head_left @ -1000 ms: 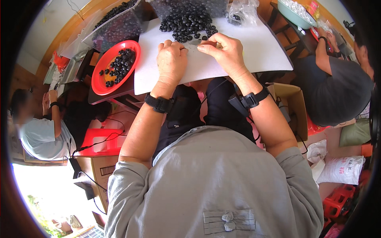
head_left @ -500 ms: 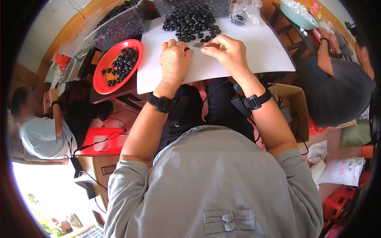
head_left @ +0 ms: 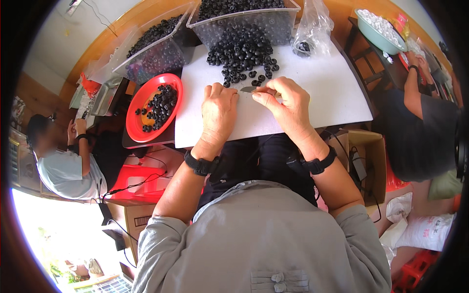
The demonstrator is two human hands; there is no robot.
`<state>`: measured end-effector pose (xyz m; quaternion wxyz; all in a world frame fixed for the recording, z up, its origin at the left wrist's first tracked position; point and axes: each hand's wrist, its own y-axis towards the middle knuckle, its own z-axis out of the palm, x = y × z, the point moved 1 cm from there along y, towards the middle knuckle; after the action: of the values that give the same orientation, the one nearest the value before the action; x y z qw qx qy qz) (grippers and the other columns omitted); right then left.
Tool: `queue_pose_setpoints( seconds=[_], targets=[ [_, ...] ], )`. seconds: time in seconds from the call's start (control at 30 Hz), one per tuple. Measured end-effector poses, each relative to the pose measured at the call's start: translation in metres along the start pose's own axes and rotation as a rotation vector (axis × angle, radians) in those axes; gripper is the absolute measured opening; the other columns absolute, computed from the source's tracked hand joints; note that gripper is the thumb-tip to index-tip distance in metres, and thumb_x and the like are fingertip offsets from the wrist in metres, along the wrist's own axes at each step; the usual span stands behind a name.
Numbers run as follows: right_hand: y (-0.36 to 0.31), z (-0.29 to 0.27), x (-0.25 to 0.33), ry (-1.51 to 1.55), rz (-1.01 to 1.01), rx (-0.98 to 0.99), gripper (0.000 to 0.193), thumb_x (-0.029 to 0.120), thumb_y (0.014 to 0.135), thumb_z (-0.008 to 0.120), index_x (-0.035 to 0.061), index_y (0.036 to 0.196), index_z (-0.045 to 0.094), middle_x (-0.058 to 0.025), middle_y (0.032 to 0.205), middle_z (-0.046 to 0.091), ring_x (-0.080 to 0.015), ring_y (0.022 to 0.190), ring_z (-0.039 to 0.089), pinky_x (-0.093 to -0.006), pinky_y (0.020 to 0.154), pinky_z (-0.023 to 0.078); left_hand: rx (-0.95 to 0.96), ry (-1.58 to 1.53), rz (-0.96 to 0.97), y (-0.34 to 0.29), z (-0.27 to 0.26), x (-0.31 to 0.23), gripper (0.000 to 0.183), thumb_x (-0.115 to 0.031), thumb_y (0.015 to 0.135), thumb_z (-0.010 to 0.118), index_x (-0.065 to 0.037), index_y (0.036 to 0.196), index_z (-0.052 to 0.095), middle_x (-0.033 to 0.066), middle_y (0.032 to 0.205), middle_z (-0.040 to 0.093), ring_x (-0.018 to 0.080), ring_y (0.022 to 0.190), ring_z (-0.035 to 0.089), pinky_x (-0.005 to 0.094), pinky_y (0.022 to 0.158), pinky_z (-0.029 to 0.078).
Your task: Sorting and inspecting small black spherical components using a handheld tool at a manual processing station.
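My right hand (head_left: 288, 100) pinches a small knife, its short grey blade (head_left: 248, 89) pointing left toward the other hand. My left hand (head_left: 219, 110) is closed, back of the hand up, just left of the blade tip; its fingers hide what they hold. Both hands are over a white board (head_left: 312, 105) on the table. Right beyond the fingertips lies a heap of small black ring-shaped parts (head_left: 244, 49), with a few loose ones at its near edge.
Left of the board, a red oval tray (head_left: 132, 119) holds more black parts. Clear plastic bins (head_left: 242, 19) of them stand behind, with a clear plastic bag (head_left: 312, 29) beside. Co-workers sit at left (head_left: 63, 161) and right (head_left: 415, 127). An open carton (head_left: 373, 161) stands below the table's right.
The view has tilted up, so the table appears lower and the bins show more fully. My hands stay close together; the dark bit seen at my left fingertips is now hidden.
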<state>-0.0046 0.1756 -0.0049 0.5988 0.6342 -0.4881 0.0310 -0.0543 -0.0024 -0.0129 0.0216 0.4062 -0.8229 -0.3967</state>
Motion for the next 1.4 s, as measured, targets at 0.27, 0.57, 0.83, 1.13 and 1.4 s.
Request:
queue_pose_setpoints(
  seconds=[0.27, 0.57, 0.83, 1.13, 1.4],
  targets=[
    [0.001, 0.004, 0.003, -0.027, 0.009, 0.054, 0.015, 0.018, 0.079, 0.078, 0.0075, 0.078, 0.067, -0.0051, 0.074, 0.067, -0.0256, 0.068, 0.063, -0.0382, 0.061, 0.049, -0.014, -0.052, -0.070, -0.003, -0.003, 0.001, 0.011, -0.005, 0.084, 0.069, -0.001, 0.094, 0.071, 0.0127, 0.091, 0.063, 0.0334, 0.091, 0.058, 0.0426, 0.080, 0.050],
    [0.002, 0.002, 0.002, -0.012, -0.018, 0.024, 0.014, 0.016, 0.081, 0.077, 0.0076, 0.080, 0.067, -0.0051, 0.074, 0.066, -0.0256, 0.068, 0.062, -0.0380, 0.062, 0.049, 0.029, -0.026, 0.024, 0.001, -0.003, 0.000, 0.011, -0.004, 0.083, 0.068, 0.000, 0.093, 0.071, 0.0128, 0.093, 0.062, 0.0337, 0.092, 0.057, 0.0421, 0.080, 0.050],
    [-0.002, 0.002, -0.002, -0.021, -0.035, 0.002, 0.014, 0.017, 0.081, 0.077, 0.0074, 0.081, 0.067, -0.0053, 0.074, 0.066, -0.0256, 0.068, 0.062, -0.0374, 0.062, 0.049, 0.071, -0.008, 0.056, -0.001, -0.002, 0.000, 0.013, -0.002, 0.084, 0.066, 0.000, 0.095, 0.071, 0.0133, 0.096, 0.061, 0.0336, 0.094, 0.056, 0.0427, 0.081, 0.049],
    [-0.003, 0.000, 0.003, -0.032, -0.010, 0.045, 0.013, 0.013, 0.080, 0.077, 0.0065, 0.080, 0.065, -0.0042, 0.074, 0.067, -0.0232, 0.066, 0.062, -0.0346, 0.061, 0.048, 0.048, -0.135, -0.005, -0.002, -0.007, 0.001, 0.014, -0.001, 0.082, 0.067, 0.000, 0.095, 0.072, 0.0130, 0.093, 0.061, 0.0325, 0.092, 0.056, 0.0413, 0.081, 0.049],
    [-0.005, -0.002, 0.002, -0.078, -0.088, 0.069, 0.015, 0.010, 0.076, 0.079, 0.0082, 0.078, 0.065, -0.0028, 0.070, 0.063, -0.0223, 0.063, 0.058, -0.0351, 0.059, 0.045, 0.087, -0.247, -0.062, -0.001, -0.013, -0.001, 0.018, 0.004, 0.079, 0.067, 0.000, 0.095, 0.072, 0.0118, 0.090, 0.061, 0.0302, 0.090, 0.056, 0.0391, 0.078, 0.049]
  ],
)
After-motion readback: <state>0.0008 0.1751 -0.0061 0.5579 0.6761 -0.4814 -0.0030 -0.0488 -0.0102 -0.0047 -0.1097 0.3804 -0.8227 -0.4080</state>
